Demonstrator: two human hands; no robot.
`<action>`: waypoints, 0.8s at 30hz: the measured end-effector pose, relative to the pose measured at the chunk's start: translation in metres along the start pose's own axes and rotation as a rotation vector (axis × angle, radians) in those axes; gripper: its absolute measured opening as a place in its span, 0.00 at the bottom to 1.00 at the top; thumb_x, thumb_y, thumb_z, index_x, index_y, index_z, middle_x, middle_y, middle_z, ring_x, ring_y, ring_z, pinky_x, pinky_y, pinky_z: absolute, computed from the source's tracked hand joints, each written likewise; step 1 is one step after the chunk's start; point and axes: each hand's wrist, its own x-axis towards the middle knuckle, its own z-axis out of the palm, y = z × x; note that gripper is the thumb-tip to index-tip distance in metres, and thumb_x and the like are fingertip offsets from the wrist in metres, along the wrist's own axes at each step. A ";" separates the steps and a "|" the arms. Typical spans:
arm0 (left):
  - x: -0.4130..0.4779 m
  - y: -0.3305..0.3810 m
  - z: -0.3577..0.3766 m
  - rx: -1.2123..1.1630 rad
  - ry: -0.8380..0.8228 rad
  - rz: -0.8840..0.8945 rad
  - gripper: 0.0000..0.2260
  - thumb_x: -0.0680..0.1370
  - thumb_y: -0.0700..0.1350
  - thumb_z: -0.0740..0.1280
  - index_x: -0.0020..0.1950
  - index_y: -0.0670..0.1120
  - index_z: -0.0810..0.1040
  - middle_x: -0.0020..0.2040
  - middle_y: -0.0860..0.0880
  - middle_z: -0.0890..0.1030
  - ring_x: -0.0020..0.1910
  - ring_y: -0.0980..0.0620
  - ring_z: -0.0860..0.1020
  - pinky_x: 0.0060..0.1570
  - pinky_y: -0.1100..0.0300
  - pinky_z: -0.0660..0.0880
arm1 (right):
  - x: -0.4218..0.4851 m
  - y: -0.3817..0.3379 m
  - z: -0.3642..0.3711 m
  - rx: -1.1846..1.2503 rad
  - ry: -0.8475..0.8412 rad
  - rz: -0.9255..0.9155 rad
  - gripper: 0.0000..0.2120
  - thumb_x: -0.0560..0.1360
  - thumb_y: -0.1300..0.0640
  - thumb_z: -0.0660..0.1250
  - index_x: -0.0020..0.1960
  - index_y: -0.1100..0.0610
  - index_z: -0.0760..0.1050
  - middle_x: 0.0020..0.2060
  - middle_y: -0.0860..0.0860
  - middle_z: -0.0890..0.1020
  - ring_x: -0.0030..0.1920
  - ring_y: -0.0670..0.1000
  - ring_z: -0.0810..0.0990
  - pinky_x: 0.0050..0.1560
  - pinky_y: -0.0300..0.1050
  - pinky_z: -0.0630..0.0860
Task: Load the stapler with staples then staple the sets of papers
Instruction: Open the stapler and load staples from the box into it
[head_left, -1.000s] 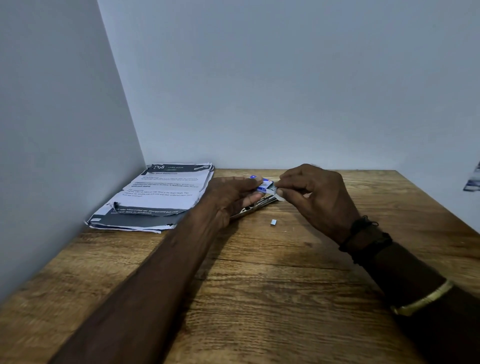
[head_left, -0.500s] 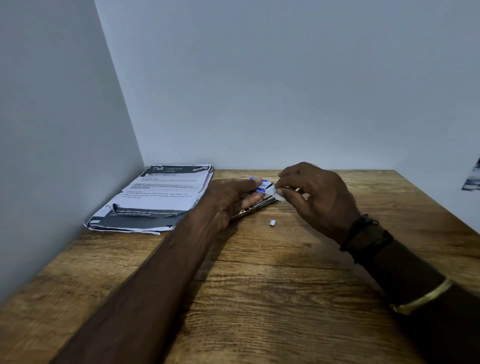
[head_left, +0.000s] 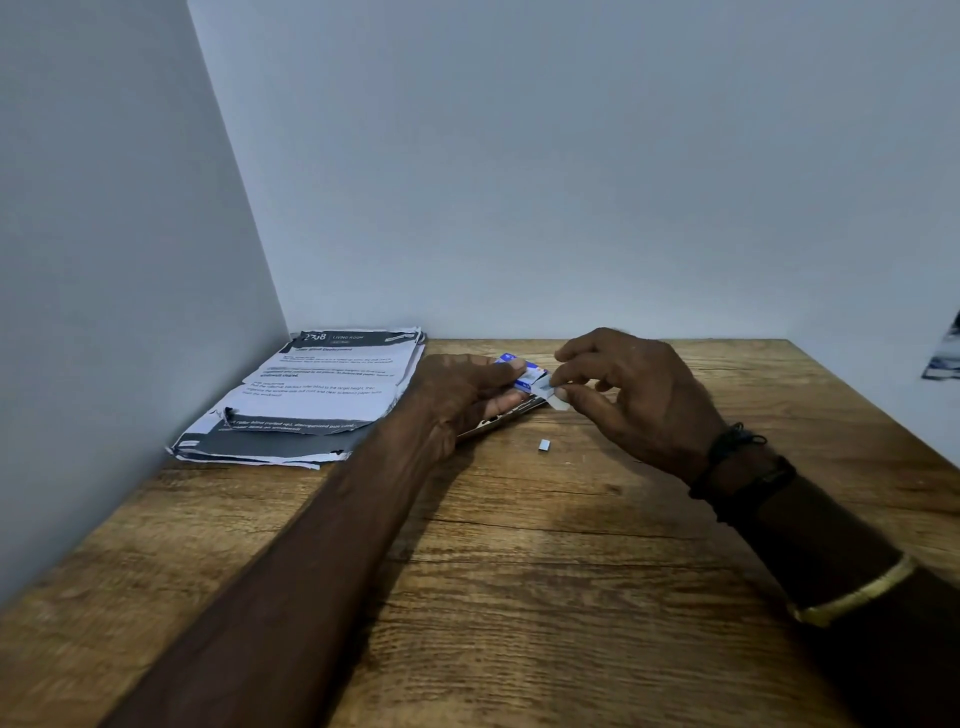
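Seen from the head camera, the left hand (head_left: 467, 395) gripped a small blue-and-white staple box (head_left: 524, 376) above the table (head_left: 519, 597) while the right hand (head_left: 639, 400) pinched its white flap. The stapler (head_left: 501, 415) lay partly hidden under the left hand, a loose staple strip (head_left: 544, 445) near it and the papers (head_left: 311, 395) stacked in the far-left corner.

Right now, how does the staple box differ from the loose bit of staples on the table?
The staple box is blue and white, bigger, held by the left hand with the right hand pinching its flap. The loose staples are grey, tiny, lying untouched on the table.
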 end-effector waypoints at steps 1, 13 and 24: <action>0.000 0.000 0.000 0.009 0.005 0.008 0.06 0.73 0.32 0.75 0.40 0.37 0.79 0.30 0.47 0.84 0.29 0.55 0.84 0.30 0.66 0.80 | 0.000 0.000 0.000 0.008 -0.002 0.000 0.04 0.76 0.57 0.72 0.49 0.52 0.85 0.53 0.47 0.83 0.46 0.48 0.83 0.46 0.54 0.80; 0.004 0.000 -0.004 0.072 0.125 0.061 0.08 0.72 0.33 0.77 0.45 0.35 0.79 0.40 0.38 0.84 0.29 0.51 0.84 0.34 0.63 0.84 | 0.001 0.002 0.000 0.142 0.102 0.182 0.02 0.74 0.60 0.71 0.43 0.53 0.81 0.38 0.47 0.84 0.40 0.46 0.81 0.43 0.48 0.79; 0.005 0.001 -0.007 0.053 0.173 0.070 0.09 0.71 0.32 0.77 0.40 0.37 0.78 0.34 0.41 0.85 0.29 0.50 0.84 0.30 0.63 0.83 | -0.001 0.007 0.004 -0.058 -0.422 0.250 0.02 0.71 0.57 0.72 0.43 0.50 0.83 0.40 0.46 0.83 0.42 0.48 0.81 0.46 0.48 0.79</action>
